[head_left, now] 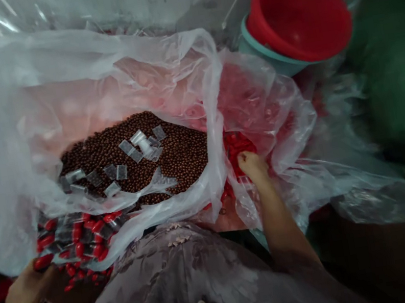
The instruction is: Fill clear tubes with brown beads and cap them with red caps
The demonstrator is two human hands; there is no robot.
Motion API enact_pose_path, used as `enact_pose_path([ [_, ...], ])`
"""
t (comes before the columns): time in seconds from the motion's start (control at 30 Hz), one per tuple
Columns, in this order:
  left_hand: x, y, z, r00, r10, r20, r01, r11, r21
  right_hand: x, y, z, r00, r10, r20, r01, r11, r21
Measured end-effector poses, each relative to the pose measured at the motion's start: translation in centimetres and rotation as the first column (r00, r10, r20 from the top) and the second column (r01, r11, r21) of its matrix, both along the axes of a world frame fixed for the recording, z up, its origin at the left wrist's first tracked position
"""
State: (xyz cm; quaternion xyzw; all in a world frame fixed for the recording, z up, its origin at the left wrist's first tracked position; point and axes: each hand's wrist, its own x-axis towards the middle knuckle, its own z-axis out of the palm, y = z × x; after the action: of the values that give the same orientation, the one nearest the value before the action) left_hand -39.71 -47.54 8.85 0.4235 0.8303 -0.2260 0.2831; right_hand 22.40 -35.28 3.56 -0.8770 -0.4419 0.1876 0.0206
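At the lower left, my left hand (pixel 29 286) pinches a red oval plastic piece (pixel 43 262) between thumb and fingers. Beside it lies a heap of clear plastic tubes with red caps (pixel 94 236). My right hand (pixel 252 164) reaches into small red plastic pieces (pixel 238 143) in a clear bag; its fingers are curled together, and what they grip is hidden. Between the hands, a big translucent plastic bag (pixel 216 118) lies wide open, full of small round brown balls (pixel 182 149). Several short clear tubes (pixel 141 143) rest on the balls.
A red bowl (pixel 299 13) sits in a light blue tub (pixel 267 52) at the back right. Crumpled clear plastic bags (pixel 374 200) spread over the right side. Smaller red pieces (pixel 75 271) lie below the capped tubes. A pale wall (pixel 146 0) stands behind.
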Motion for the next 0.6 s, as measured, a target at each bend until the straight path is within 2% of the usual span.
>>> enact_pose_path([
  [0.07, -0.6, -1.1, 0.1, 0.986, -0.018, -0.166, 0.035, 0.994, 0.099, 0.3, 0.8, -2.0, 0.995, -0.052, 0.083, 0.069, 0.975, -0.21],
  [0.1, -0.1, -1.1, 0.1, 0.973, -0.029, -0.229, 0.069, 0.983, 0.172, 0.1, 1.2, -2.6, 0.99, -0.078, 0.119, 0.106, 0.962, -0.251],
  [0.17, 1.8, 0.0, -0.2, 0.927, -0.021, -0.374, 0.145, 0.941, 0.306, -0.6, 1.7, -3.4, 0.98, -0.112, 0.166, 0.15, 0.959, -0.242],
  [0.23, 4.7, 2.3, -0.6, 0.926, -0.065, -0.371, 0.254, 0.836, 0.487, -1.2, 1.9, -3.5, 0.977, -0.124, 0.176, 0.159, 0.965, -0.207],
  [0.3, 8.1, 5.3, -1.1, 0.924, -0.275, -0.266, 0.381, 0.71, 0.592, -1.4, 1.7, -3.3, 0.981, -0.114, 0.157, 0.14, 0.976, -0.165],
  [0.4, 12.7, 10.0, -2.0, 0.787, -0.594, -0.167, 0.552, 0.558, 0.62, -1.4, 0.8, -3.1, 0.983, -0.165, 0.073, 0.161, 0.985, 0.063],
  [0.47, 14.8, 13.2, -3.1, 0.638, -0.757, -0.14, 0.65, 0.432, 0.625, -1.4, 0.0, -2.7, 0.963, -0.254, -0.09, 0.269, 0.925, 0.267],
  [0.53, 15.7, 16.1, -4.6, 0.479, -0.871, -0.11, 0.722, 0.319, 0.614, -1.5, -0.7, -1.6, 0.893, -0.31, -0.326, 0.427, 0.811, 0.399],
  [0.6, 16.0, 18.5, -6.1, 0.345, -0.936, -0.069, 0.77, 0.24, 0.591, -2.0, -1.3, 0.3, 0.784, -0.274, -0.557, 0.568, 0.676, 0.469],
])
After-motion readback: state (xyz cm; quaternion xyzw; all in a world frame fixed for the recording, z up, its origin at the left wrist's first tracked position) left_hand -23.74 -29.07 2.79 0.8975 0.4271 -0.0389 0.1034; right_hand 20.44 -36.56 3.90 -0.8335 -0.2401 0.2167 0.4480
